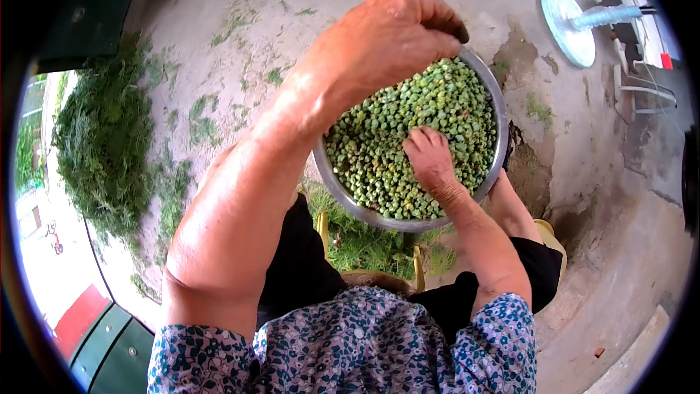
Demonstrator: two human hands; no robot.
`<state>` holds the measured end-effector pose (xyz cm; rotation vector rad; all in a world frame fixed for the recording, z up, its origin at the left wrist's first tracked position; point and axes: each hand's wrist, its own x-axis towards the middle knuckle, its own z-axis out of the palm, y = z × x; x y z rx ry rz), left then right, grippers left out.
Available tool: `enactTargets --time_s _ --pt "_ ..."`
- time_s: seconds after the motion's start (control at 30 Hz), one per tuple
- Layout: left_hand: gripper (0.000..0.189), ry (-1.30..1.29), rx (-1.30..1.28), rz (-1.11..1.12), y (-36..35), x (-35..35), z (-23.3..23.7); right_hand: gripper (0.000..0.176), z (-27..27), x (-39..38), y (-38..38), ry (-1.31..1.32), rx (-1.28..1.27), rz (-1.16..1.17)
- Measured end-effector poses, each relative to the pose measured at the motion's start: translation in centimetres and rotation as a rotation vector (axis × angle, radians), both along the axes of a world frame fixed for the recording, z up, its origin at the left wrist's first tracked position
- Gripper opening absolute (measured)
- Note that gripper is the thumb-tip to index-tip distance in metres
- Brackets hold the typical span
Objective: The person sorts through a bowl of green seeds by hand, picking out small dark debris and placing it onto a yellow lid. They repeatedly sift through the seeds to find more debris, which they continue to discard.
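Observation:
A round metal basin [501, 113] full of small green round pods or berries [386, 168] rests at my lap. My left hand [386, 36] is raised over the basin's far rim, its fingers bent together and pointing right; what they hold, if anything, is hidden. Lower down, my right hand [432, 157] lies on the green pods with its fingers curled into them, and the fingertips are partly buried. Both forearms reach in from below, the left one crossing the basin's left side.
A big heap of feathery green plants [106, 131] lies at the left, with scraps strewn over the concrete floor [211, 51]. A fan-like stand with a round pale base [569, 25] is at the upper right. Yellow chair parts [418, 268] show below the basin.

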<state>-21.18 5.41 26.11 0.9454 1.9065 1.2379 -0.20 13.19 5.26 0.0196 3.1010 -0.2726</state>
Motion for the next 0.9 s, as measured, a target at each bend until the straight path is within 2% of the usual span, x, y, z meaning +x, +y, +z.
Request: enactTargets --time_s 0.13,0.3,0.4,0.57,0.67,0.73,0.8,0.9 --pt "0.029 0.045 0.057 0.016 -0.7 -0.6 -0.1 0.028 1.3 -0.3 0.6 0.074 -0.1 -0.093" --pt "0.031 0.045 0.081 0.034 -1.4 -1.1 0.1 0.024 3.8 -0.8 -1.4 0.071 -0.066 -0.319" --pt "0.031 0.059 0.091 0.034 -1.6 -1.2 0.0 0.023 3.4 -0.8 -2.9 0.02 0.077 -0.306" --pt "0.031 0.035 0.071 0.03 -1.5 -1.4 0.0 0.022 0.0 -0.6 -4.7 0.063 -0.116 -0.306" --pt "0.031 0.007 0.068 0.064 -1.1 -1.1 -0.6 0.026 -1.3 -1.4 -5.5 0.053 -0.099 -0.141" --pt "0.028 0.015 0.087 0.05 -0.9 -1.2 -0.8 0.022 -1.7 -2.1 -5.6 0.061 -0.09 -0.086" --pt "0.024 0.043 0.093 0.044 -0.8 -1.2 -0.8 0.019 -2.1 -2.7 -5.7 -0.018 -0.026 -0.104" --pt "0.024 0.054 0.108 0.021 -0.9 -1.2 -0.7 0.015 -1.8 -3.1 -5.4 0.043 -0.081 -0.204"
